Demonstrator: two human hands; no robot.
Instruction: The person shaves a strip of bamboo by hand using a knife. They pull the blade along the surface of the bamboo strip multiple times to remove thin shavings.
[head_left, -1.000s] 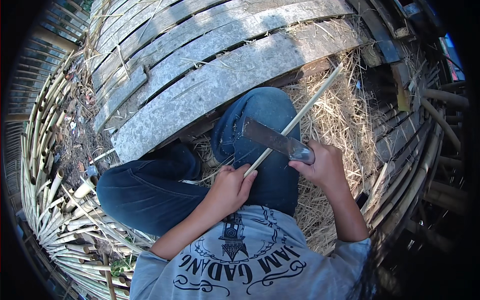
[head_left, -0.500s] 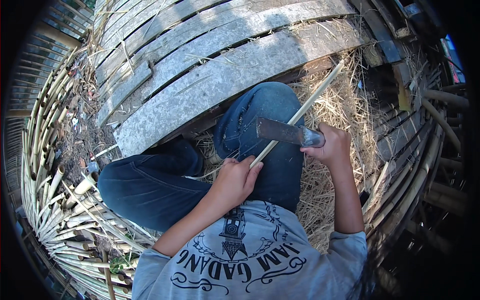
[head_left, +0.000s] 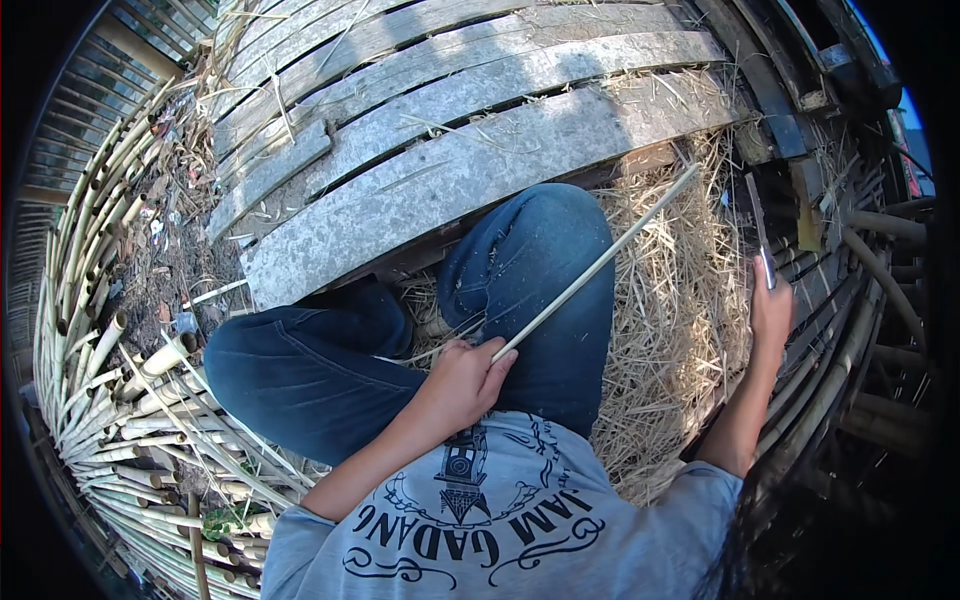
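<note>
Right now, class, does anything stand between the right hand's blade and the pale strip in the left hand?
Nothing visible: the right hand holds the blade off to the right of the strip, with loose shavings showing below.

The person wears a pale blue-grey T-shirt [head_left: 610,520] with short sleeves [head_left: 708,495] and a black print [head_left: 462,470] of a tower, arched lettering and scrolls. Dark blue jeans [head_left: 305,375] show stitched seams. Both hands [head_left: 462,378] are bare.
</note>
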